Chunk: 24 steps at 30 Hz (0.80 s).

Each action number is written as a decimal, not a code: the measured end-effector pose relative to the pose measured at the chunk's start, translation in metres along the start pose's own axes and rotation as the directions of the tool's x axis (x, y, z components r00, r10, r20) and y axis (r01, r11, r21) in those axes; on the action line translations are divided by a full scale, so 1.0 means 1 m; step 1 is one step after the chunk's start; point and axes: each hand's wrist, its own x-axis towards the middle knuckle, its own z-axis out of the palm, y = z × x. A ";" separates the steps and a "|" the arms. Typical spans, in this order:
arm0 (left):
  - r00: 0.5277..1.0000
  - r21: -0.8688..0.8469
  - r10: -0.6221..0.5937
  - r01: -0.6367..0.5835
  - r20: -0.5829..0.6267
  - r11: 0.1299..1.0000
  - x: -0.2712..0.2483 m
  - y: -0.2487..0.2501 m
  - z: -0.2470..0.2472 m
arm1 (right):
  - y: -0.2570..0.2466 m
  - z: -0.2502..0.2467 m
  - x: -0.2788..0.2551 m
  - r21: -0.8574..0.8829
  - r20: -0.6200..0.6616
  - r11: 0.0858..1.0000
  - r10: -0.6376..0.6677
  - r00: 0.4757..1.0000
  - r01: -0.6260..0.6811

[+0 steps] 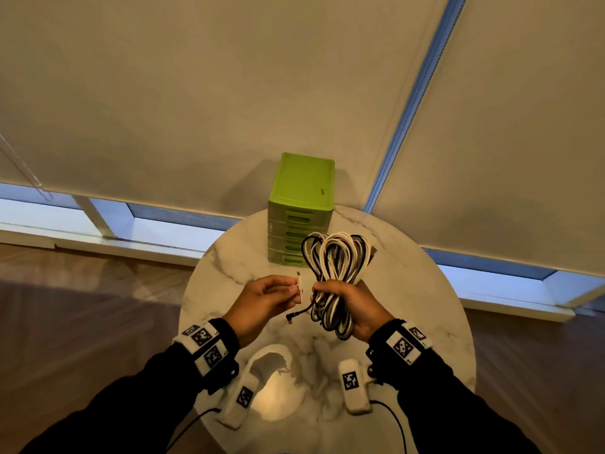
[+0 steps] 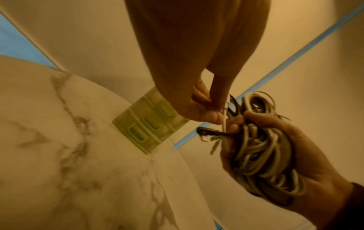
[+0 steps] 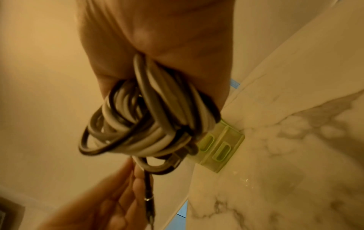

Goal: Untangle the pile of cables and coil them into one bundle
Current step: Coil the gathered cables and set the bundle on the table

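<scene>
A coiled bundle of white, grey and black cables is held above the round marble table. My right hand grips the bundle round its lower part, the loops standing up beyond the fist. A black cable end with an angled plug sticks out to the left below that fist. My left hand pinches a white cable end with its connector between thumb and fingertips, just left of the bundle.
A green plastic mini drawer chest stands at the table's far edge, right behind the bundle. Pale roller blinds hang beyond it, over a window sill. Wooden floor lies either side of the table.
</scene>
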 end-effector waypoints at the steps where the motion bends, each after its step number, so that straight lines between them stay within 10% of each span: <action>1: 1.000 0.014 0.014 -0.014 0.007 1.000 -0.002 0.000 0.004 | 0.002 0.001 0.000 -0.019 -0.008 0.999 -0.026 1.000 0.026; 9: 0.972 0.487 0.233 -0.214 0.021 0.847 -0.006 -0.005 0.007 | 0.018 0.002 -0.001 -0.190 0.051 0.975 -0.112 0.992 0.120; 20: 0.964 0.767 0.116 -0.261 0.239 0.587 0.009 -0.013 -0.003 | 0.028 -0.004 0.013 -0.387 -0.026 0.917 -0.114 0.993 0.095; 24: 0.982 0.656 0.153 -0.188 0.111 0.731 0.032 -0.013 -0.009 | 0.028 -0.013 0.032 -0.404 -0.140 0.913 -0.125 0.982 0.058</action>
